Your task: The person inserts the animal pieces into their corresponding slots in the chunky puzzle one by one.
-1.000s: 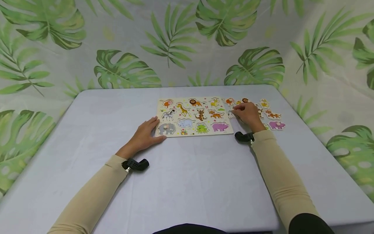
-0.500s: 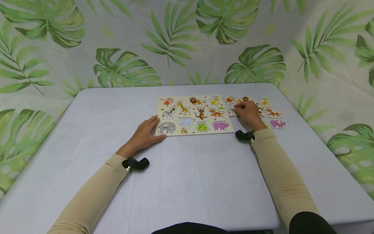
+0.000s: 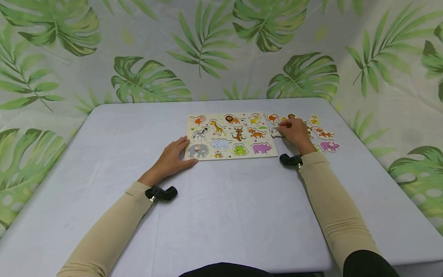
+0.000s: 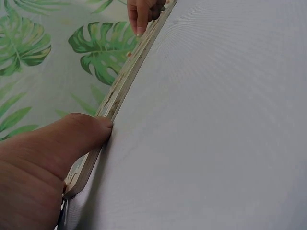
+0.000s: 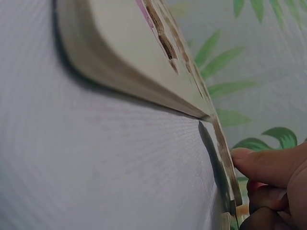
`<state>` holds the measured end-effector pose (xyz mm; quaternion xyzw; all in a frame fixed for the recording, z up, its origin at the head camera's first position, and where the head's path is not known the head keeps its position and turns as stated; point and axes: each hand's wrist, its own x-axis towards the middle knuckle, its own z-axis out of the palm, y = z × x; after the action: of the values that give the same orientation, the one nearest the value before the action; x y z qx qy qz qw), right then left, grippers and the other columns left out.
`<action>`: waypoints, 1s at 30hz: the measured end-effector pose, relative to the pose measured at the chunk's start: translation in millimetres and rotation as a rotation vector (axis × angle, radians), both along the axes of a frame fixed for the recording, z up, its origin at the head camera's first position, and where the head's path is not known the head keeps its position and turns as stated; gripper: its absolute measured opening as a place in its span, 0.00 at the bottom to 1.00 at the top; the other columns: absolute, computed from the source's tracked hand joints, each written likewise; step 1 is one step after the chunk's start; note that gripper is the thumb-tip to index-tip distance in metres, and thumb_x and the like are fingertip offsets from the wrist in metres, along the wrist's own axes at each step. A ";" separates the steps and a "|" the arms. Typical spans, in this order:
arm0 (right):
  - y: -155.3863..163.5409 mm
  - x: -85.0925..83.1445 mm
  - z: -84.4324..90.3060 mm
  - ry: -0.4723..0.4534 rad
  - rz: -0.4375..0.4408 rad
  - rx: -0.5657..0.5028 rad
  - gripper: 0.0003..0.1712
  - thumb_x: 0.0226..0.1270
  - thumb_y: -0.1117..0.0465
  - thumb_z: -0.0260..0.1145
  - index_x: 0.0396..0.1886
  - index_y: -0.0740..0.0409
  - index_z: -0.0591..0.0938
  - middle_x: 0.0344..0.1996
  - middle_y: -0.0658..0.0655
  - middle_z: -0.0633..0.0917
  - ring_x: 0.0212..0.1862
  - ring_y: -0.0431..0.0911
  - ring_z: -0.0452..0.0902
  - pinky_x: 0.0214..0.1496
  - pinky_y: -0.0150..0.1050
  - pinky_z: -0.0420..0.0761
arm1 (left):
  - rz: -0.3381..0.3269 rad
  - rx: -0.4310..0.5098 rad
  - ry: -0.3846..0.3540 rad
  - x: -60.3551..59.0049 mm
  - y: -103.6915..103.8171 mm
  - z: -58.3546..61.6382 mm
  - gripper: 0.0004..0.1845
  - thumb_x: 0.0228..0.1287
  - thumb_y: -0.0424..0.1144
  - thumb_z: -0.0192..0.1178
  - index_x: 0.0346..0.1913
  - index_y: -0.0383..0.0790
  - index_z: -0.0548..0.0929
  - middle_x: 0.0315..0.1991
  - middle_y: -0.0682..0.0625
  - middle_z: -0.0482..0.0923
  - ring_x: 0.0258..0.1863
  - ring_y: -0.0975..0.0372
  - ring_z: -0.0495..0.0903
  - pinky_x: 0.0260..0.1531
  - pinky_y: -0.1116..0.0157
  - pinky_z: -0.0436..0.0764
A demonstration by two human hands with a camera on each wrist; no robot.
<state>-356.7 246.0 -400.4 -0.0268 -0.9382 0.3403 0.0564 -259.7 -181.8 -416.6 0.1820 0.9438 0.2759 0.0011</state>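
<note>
Your left hand (image 3: pixel 172 158) lies on the pale grey surface (image 3: pixel 221 215) at the near left corner of the flat wooden animal puzzle board (image 3: pixel 230 136). Its fingers are straight and relaxed, a released grip that holds nothing; the left wrist view shows the thumb (image 4: pixel 72 139) pressed against the board's near edge (image 4: pixel 120 91). On the board, the grey elephant piece with a round wooden knob (image 3: pixel 197 150) sits seated in the near left recess, just beside your left fingertips.

Your right hand (image 3: pixel 294 132) is just off the board's right edge, about midway between its near and far corners. Its fingers curl down and the grip closes in a pinch on the small black-and-white zebra puzzle piece (image 3: pixel 275 132), which rests on the surface, touching or nearly touching the board's right side. The right wrist view shows the thumb (image 5: pixel 268 165) against a thin piece edge, the rest being too close to read.

To the right of that hand, loose animal pieces lie spread on the surface, among them a purple hippo piece (image 3: pixel 328 146) at the near right and an orange tiger piece (image 3: pixel 324 134) beyond it.
</note>
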 end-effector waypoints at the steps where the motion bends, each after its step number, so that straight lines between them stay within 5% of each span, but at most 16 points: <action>1: 0.3 -0.1 -0.1 0.002 -0.002 0.002 0.16 0.69 0.55 0.63 0.48 0.61 0.84 0.40 0.62 0.81 0.38 0.52 0.71 0.34 0.41 0.72 | 0.000 -0.001 0.000 -0.1 0.1 0.1 0.46 0.59 0.54 0.65 0.73 0.31 0.59 0.75 0.39 0.52 0.74 0.46 0.48 0.72 0.49 0.46; 30: -26.2 5.0 20.1 0.088 0.034 -0.022 0.16 0.66 0.55 0.66 0.45 0.62 0.84 0.37 0.60 0.80 0.37 0.50 0.71 0.36 0.41 0.71 | 0.014 -0.013 -0.021 -0.1 0.6 2.1 0.47 0.59 0.55 0.64 0.73 0.32 0.58 0.75 0.40 0.51 0.74 0.45 0.48 0.72 0.48 0.47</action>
<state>-351.6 219.9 -380.3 0.0033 -0.9313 0.3525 0.0917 -259.9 -181.1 -414.4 0.1723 0.9468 0.2715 0.0101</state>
